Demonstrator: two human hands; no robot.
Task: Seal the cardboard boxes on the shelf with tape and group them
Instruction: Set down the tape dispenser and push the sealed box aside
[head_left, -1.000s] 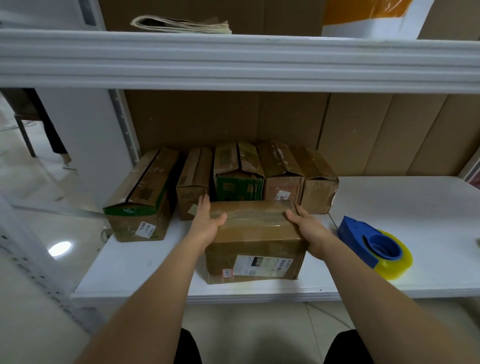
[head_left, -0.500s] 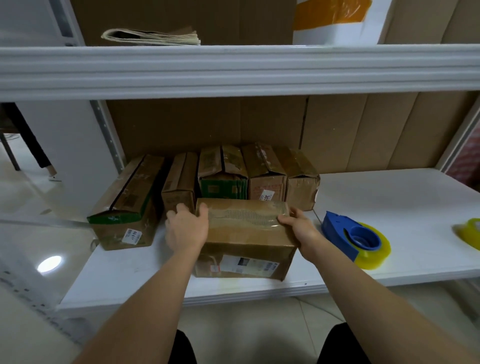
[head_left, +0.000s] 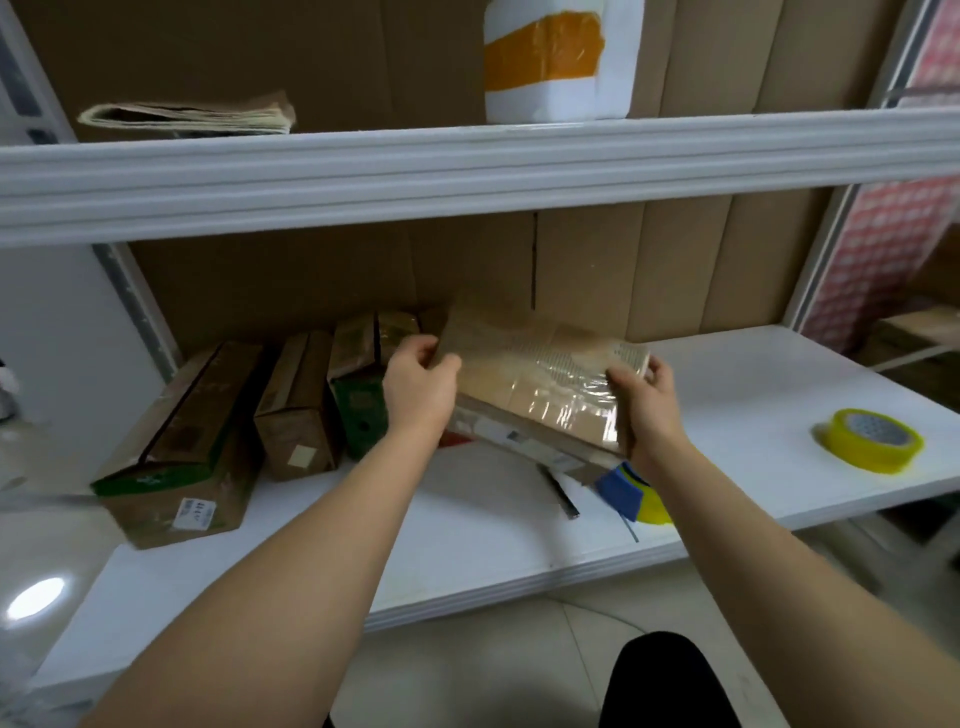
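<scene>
A taped brown cardboard box (head_left: 540, 379) is lifted off the white shelf (head_left: 467, 525) and tilted, held above the row of boxes at the back. My left hand (head_left: 418, 387) grips its left end and my right hand (head_left: 641, 402) grips its right end. Three boxes of the row show at the left: a long one with a green end (head_left: 176, 441), a narrow brown one (head_left: 298, 410) and a green-fronted one (head_left: 361, 379). The rest of the row is hidden behind the held box. A blue tape dispenser (head_left: 626, 488) with yellow tape lies under my right wrist.
A yellow tape roll (head_left: 872, 439) lies on the shelf's right part. A dark slim tool (head_left: 558, 491) lies near the dispenser. On the upper shelf rest folded paper bags (head_left: 192, 114) and a white and orange package (head_left: 556, 57). Cardboard panels (head_left: 675, 270) back the shelf.
Both hands have raised the taped box off the shelf front and carried it up and back over the row. The camera view has shifted right, showing the yellow roll.
</scene>
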